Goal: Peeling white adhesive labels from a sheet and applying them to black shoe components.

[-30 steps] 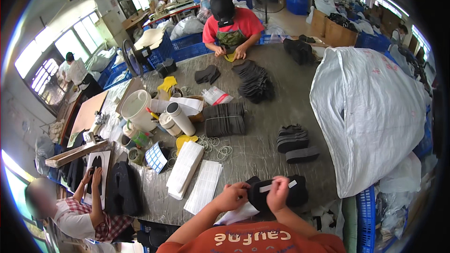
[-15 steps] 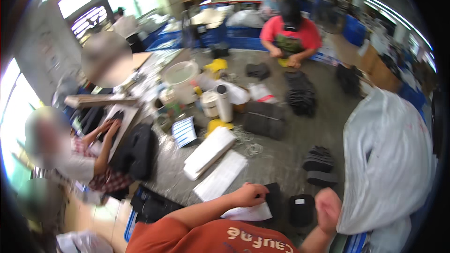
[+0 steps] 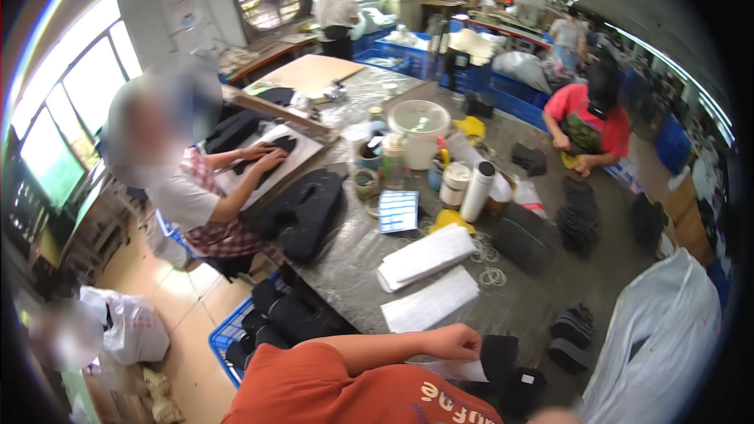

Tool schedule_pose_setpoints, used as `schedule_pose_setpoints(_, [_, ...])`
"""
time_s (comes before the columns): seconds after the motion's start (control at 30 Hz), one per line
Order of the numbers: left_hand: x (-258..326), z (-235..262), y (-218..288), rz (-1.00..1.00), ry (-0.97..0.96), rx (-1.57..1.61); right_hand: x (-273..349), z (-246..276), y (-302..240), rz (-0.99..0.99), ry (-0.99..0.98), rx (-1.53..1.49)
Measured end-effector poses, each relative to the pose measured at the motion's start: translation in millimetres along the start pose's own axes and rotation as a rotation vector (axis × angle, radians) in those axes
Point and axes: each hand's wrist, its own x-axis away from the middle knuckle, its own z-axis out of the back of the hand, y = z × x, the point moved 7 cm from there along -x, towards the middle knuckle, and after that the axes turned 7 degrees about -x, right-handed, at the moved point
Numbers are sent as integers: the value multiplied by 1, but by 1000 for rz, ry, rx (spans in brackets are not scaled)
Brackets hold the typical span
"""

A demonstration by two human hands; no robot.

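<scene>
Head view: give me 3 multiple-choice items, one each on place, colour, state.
1. Where do the two stacks of white paper strips lie?
A. on the grey table, ahead of the left hand
B. in the blue crate
C. on the floor

2. What colour is the crate by the table's near edge?
A. yellow
B. blue
C. red

3. What is the left hand doing?
A. resting flat and empty
B. gripping the steel flask
C. pinching a white paper strip against dark socks

Key: 1 A, the stacks sit on the grey table beyond the hand. 2 B, its rim is blue. 3 C, the fingers close on the strip over the dark bundle.
</scene>
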Motion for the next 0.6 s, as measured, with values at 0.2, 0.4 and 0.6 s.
schedule_pose_setpoints(0.2, [25,25,-10,64,90,108,-37,3,34,-63,-88,-91])
schedule_pose_setpoints(0.4, [53,51,-14,75,129,41,-54,2,47,-11,-184,-222])
schedule_pose_setpoints(0.6, [66,59,-31,146,162,34,-51,-24,42,76,-30,-39])
